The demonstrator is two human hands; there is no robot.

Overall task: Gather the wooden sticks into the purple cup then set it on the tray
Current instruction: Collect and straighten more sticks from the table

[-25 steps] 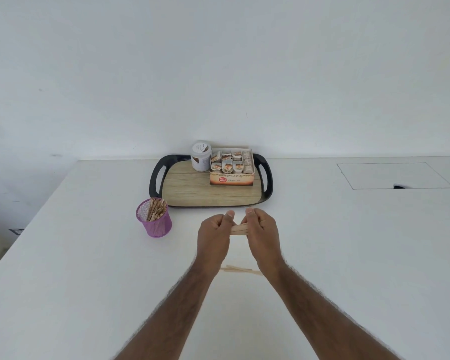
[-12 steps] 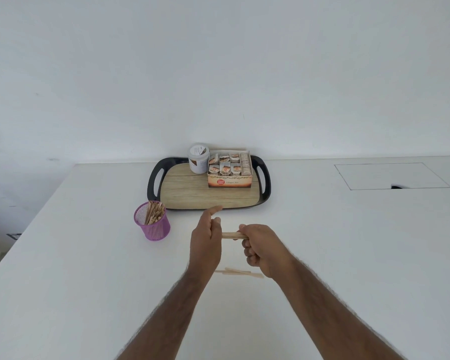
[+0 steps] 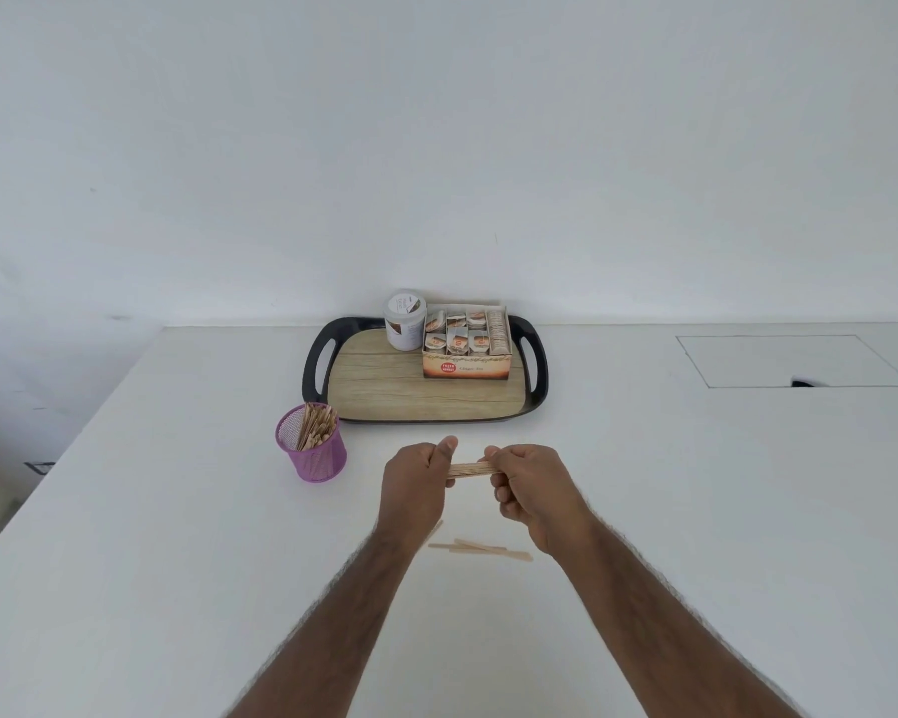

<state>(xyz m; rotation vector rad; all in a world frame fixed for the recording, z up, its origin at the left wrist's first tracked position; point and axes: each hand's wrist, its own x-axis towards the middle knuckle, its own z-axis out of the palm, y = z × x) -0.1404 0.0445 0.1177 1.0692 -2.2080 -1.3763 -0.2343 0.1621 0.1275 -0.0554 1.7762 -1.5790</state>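
Left hand [image 3: 417, 485]: clenched on one end of a small bundle of wooden sticks [image 3: 470, 469], thumb raised above the bundle. Right hand [image 3: 532, 492]: closed on the other end of the same bundle, fingers curled beneath it; the bundle is held level between the two hands, above the bench [image 3: 177, 536]. Loose sticks [image 3: 480, 547]: a few are laid flat on the bench just below and behind the hands, between the two wrists, overlapping one another. Purple cup [image 3: 313, 445]: mesh-walled, stood upright on the bench to the left of the left hand and slightly beyond it, apart from it; many sticks are held inside, leaning toward its right side. Tray [image 3: 384, 386]: black-rimmed with two handles and a wood-grain base, placed beyond both hands, just past the cup and not touching it. White jar [image 3: 404, 319]: stood at the tray's far edge. Open carton of sachets [image 3: 466, 347]: set just right of the jar on the tray, touching or nearly so.
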